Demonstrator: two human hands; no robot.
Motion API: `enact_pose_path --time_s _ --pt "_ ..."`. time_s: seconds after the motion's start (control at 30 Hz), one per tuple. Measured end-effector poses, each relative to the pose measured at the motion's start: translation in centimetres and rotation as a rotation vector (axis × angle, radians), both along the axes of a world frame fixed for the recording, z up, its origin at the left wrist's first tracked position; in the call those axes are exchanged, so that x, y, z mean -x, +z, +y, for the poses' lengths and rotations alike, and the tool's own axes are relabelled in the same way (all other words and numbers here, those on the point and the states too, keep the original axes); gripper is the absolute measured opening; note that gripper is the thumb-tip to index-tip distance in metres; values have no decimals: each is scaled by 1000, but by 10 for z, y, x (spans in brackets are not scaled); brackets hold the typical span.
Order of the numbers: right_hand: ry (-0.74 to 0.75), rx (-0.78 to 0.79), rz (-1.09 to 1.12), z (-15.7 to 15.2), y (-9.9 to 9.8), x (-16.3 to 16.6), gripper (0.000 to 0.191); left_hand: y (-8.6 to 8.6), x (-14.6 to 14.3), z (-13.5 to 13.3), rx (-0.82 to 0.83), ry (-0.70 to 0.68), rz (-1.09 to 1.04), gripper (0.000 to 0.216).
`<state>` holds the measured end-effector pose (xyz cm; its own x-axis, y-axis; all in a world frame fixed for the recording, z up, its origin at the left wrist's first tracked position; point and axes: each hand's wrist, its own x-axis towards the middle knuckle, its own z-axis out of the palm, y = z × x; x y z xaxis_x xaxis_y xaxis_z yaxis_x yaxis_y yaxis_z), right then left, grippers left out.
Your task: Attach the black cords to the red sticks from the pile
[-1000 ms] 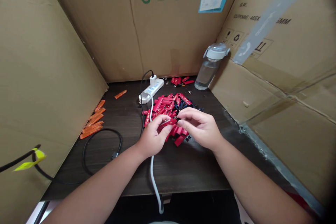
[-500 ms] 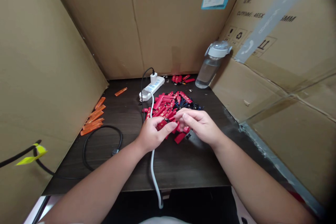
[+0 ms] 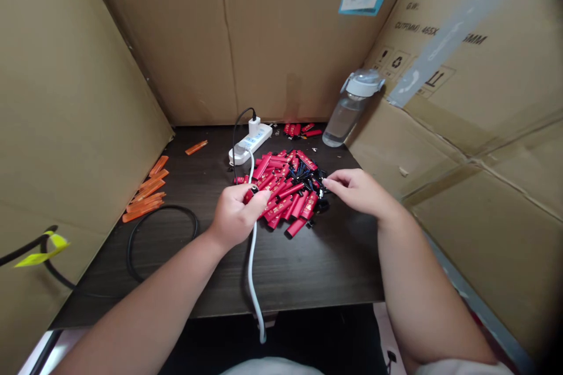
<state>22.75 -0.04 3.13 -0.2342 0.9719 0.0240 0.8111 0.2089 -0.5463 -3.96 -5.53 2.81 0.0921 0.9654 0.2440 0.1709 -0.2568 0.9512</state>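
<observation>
A heap of small red sticks [image 3: 285, 184] mixed with small black parts lies mid-table on the dark tabletop [image 3: 308, 263]. My left hand [image 3: 235, 214] is curled at the heap's left edge, fingers closed around a red stick, beside the white cable [image 3: 251, 258]. My right hand [image 3: 358, 190] is at the heap's right edge, fingertips pinched on a small black part [image 3: 323, 183]. The two hands are apart.
A white power strip [image 3: 250, 143] with a plugged charger sits behind the heap. Several orange sticks [image 3: 147, 196] lie at the left. A black cable loop [image 3: 160, 234] is front left. A clear water bottle [image 3: 347, 108] stands back right. Cardboard walls enclose the table on three sides.
The hands were together over the heap working one red stick; now they have separated. The right hand moved right to the black parts, the left hand drew back left with a red stick.
</observation>
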Motion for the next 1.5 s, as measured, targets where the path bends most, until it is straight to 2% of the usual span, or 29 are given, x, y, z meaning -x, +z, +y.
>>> enact_pose_path --time_s 0.1,0.2,0.57,0.7,0.9,1.03,1.2,1.5 --pt "-57 -5 -65 5 -2 -6 36 -6 3 2 29 -7 -72 40" --pt "-52 -3 -118 8 -5 -8 34 -10 5 4 23 10 -94 42" --pt "93 130 -234 6 0 -15 22 -3 4 2 -7 -8 11 47" --pt "196 199 -194 5 -3 -16 16 -4 4 3 -14 24 63 46" --pt "270 242 -138 3 -7 -2 18 -2 2 1 -58 56 99 47" --pt "250 215 -202 4 -12 4 15 -2 1 2 -84 50 111 46" --pt "223 192 -268 3 -13 3 21 -2 1 2 -56 55 144 44" --pt "201 151 -312 -2 -16 9 19 0 1 1 -27 -13 136 45"
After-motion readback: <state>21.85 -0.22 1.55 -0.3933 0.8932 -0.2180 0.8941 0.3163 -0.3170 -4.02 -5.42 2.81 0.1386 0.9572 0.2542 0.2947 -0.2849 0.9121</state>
